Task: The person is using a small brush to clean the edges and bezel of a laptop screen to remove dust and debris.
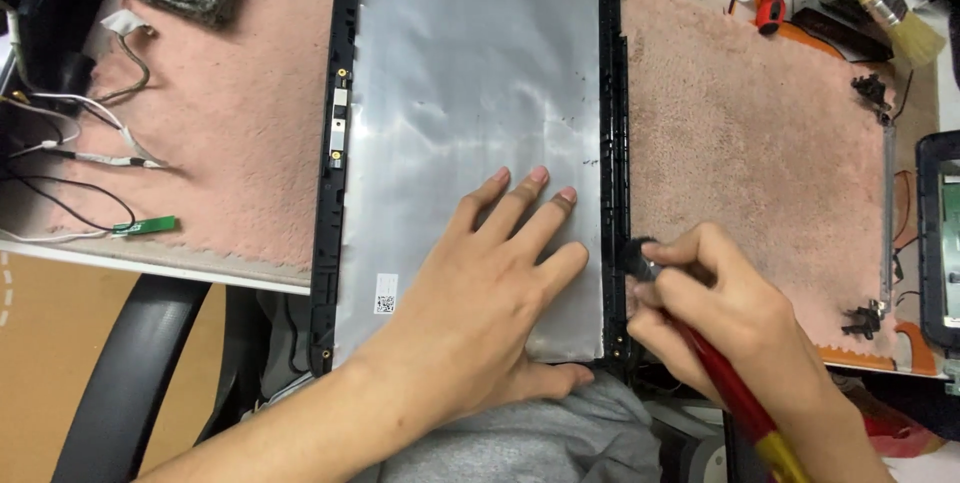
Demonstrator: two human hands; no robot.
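I have my left hand (480,303) spread wide and pressed flat on the silver foil-backed laptop lid panel (470,93), which lies on the pink mat (750,133) at the centre of the tabletop and runs up toward twelve o'clock. My right hand (720,313), at about four o'clock from the panel's middle, is closed around a red-and-yellow-handled screwdriver (745,403), its dark tip end touching the panel's black frame (612,143) near the lower right edge. A paintbrush (890,8) lies far off at two o'clock, and loose cables (80,143) trail at nine o'clock.
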